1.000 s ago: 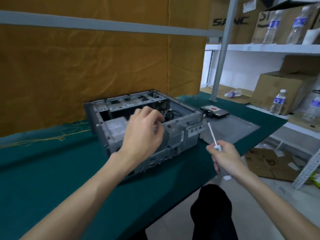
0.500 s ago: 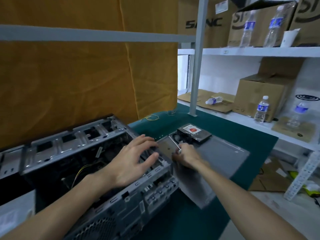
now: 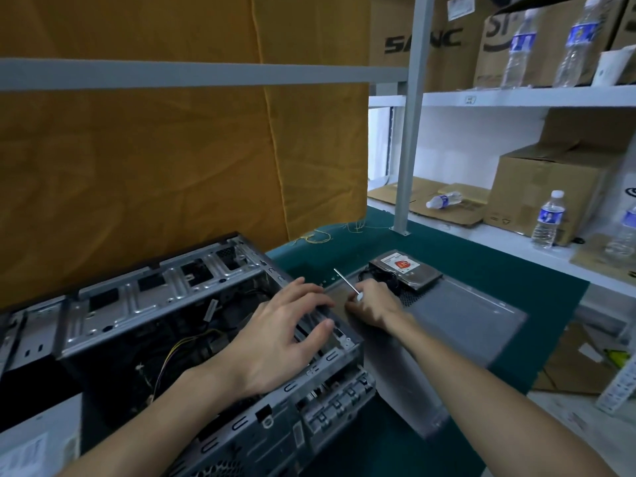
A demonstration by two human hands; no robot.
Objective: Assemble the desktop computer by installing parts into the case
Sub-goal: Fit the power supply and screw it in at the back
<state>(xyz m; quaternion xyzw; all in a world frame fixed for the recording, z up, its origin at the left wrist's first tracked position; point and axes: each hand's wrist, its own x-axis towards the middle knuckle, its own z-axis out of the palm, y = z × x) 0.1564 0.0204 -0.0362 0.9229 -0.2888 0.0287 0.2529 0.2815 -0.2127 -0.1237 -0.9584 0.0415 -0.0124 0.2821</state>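
Computer case (image 3: 165,325) lies open on the green worktop (image 3: 488,266), under the left hand (image 3: 278,335), whose straight, spread fingers rest on its metal edge. Just right, the right hand (image 3: 373,304) grips a screwdriver (image 3: 346,280) over the grey side panel (image 3: 461,325), with the hard drive (image 3: 406,270) just beyond it.

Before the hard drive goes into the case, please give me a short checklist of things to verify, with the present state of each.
1. Case open on top: ok.
2. Left hand steadies the case, fingers flat on its rear edge: ok.
3. Right hand grips the screwdriver, so it is not free for the drive: not ok.
4. Hard drive within reach, lying on the side panel: ok.
5. Yellow cables clear of the drive bay: cannot tell.
6. Mounting screws at hand: cannot tell.
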